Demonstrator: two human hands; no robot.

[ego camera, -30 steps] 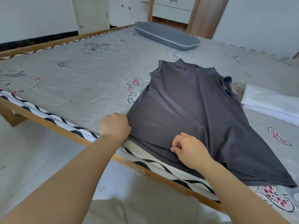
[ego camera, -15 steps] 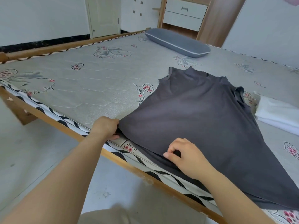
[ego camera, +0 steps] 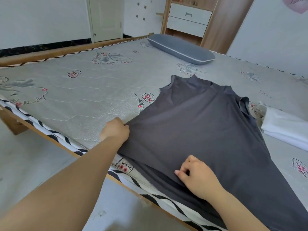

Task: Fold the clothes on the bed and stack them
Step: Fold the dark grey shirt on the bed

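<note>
Grey pillow (ego camera: 181,49) far side; drawer unit (ego camera: 189,19), door (ego camera: 106,17) behind.

Shirt (ego camera: 208,130) on the mattress (ego camera: 83,100) (near edge); folded cloth (ego camera: 286,125) right of it; pillow (ego camera: 180,47) behind.

Dark grey top (ego camera: 200,130) spread flat on the bed (ego camera: 83,105), neck far, bottom edge hanging over the near side, folded white cloth (ego camera: 286,127) just beside it

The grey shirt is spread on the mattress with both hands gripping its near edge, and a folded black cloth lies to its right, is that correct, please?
Not quite: the head view shows the folded cloth right of the grey shirt is white, not black. The left hand and right hand do grip its near edge on the mattress.
</note>
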